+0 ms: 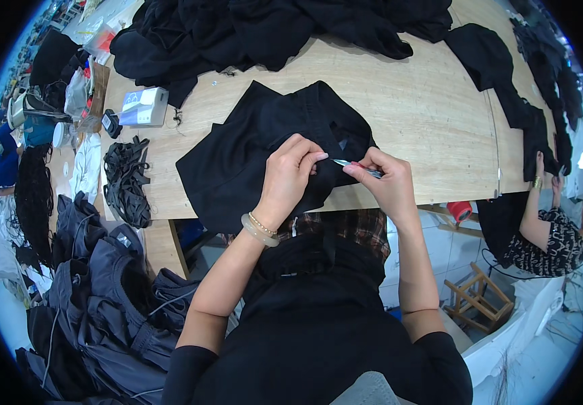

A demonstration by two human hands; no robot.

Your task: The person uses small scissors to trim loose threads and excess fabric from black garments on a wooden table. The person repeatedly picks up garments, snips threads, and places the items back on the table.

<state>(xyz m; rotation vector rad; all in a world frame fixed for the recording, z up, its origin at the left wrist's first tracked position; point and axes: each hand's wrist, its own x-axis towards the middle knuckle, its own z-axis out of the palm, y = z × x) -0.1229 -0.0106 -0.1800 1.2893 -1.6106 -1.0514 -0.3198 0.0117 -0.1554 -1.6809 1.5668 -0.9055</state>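
A black garment [237,152] with a gathered waistband [315,111] is spread at the table's near edge, in front of my body. My left hand [288,172] lies over it, thumb and fingertips pinched together at its edge; whatever is between them is too small to make out. In my right hand [389,182] is a pair of small metal thread snips [349,165], closed in by the fingers. Their pointed tip is directed left, close to my left fingertips. I cannot tell whether the blades are parted.
A heap of black garments [251,34] covers the far side of the wooden table [433,135]. To the left are a tissue box [144,106] and a pile of black straps [127,179]. Dark clothes [102,297] hang at lower left. Another person [548,236] sits at right near a wooden stool [478,297].
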